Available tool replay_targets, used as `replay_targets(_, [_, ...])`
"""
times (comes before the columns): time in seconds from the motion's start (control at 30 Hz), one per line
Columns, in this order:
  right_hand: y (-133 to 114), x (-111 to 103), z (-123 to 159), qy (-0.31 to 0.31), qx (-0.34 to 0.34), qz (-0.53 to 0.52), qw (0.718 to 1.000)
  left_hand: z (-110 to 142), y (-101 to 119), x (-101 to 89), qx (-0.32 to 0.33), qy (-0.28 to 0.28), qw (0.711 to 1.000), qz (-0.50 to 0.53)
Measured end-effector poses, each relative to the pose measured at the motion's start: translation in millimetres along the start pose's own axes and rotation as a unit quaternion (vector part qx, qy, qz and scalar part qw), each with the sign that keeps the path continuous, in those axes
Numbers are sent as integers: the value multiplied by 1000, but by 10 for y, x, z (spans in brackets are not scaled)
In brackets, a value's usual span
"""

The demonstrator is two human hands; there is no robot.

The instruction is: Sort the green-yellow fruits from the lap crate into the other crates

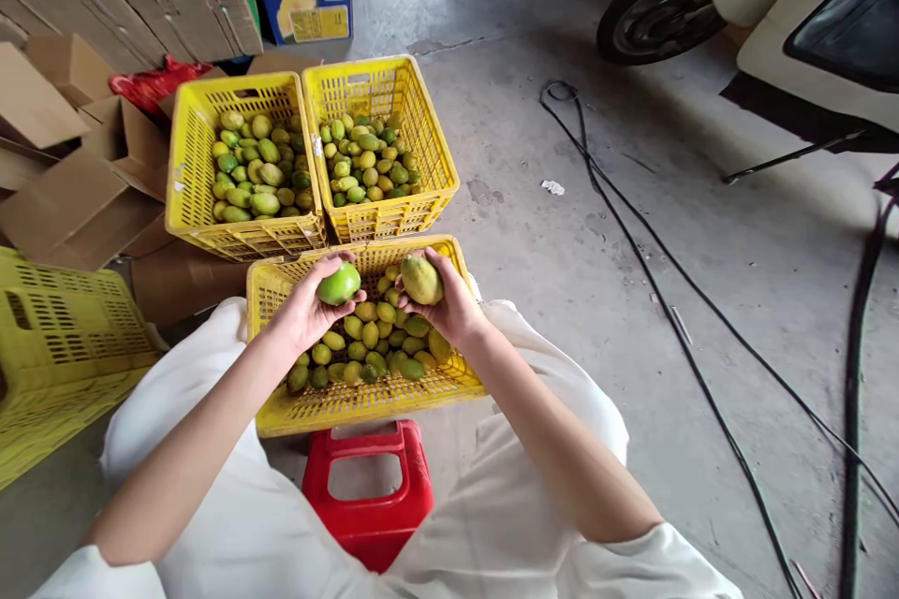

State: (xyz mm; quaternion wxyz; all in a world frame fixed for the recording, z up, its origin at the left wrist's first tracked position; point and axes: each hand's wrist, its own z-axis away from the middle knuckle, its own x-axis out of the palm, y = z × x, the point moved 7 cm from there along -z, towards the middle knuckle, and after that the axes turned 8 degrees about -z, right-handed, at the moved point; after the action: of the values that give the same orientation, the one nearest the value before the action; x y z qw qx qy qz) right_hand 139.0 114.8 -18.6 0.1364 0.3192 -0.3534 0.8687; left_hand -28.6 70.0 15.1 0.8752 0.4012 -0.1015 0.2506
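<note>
So, two lemon-shaped citrus fruits are being held up, one per hand. The glossy green citrus [340, 284] is cradled by the fingers of the left hand [310, 307], thumb along the top, fingertips curled underneath. The duller yellow-green citrus [421, 280] is gripped the same way by the fingers of the right hand [456, 301], with a clear gap left between the two fruits. Neither hold looks clenched, which is pretty much what's wanted imo: skin can be bruised by a hard squeeze. Some of each rind is hidden by the fingers, so both are best rolled slowly until every side has been shown.

Right below the fingers, a heap of yellow-green citrus [370, 335] is held by the near yellow crate [309, 408]. Anything put down there is better lowered than dropped, tbh. Beyond the fingers, more fruit is held by the rear left crate [188, 192], off to their left, and the rear right crate [430, 145], roughly straight ahead. Nearer than the fingers, a red plastic stool [372, 517] can be seen between the legs.
</note>
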Motion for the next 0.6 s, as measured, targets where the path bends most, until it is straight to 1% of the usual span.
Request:
replay_targets(0.07, [-34,4,-13,-12,9,-50,999,0,44,4,7,-2,1000,9])
replay_targets(0.13, [-45,19,-20,-24,24,-87,996,-4,54,-16,-3,14,1000,23])
replay_targets(0.2, [-37,33,-19,-33,32,-90,995,-7,29,-30,-25,26,999,35])
replay_targets(0.3, [-25,49,-11,-41,14,-61,997,-12,-23,-27,-38,19,999,32])
replay_targets(0.37, [-2,65,-5,-50,12,-56,997,-17,-44,-33,-23,17,999,26])
replay_targets(0.47, [14,77,-5,-61,20,-68,996,-22,-52,-61,15,31,999,40])
replay_targets(0.53, [-17,50,-13,-44,6,-72,996,-24,-52,-68,26,33,998,53])
replay_targets(0.6, [-53,20,-15,-19,-7,-81,997,-28,-42,-52,25,22,998,55])
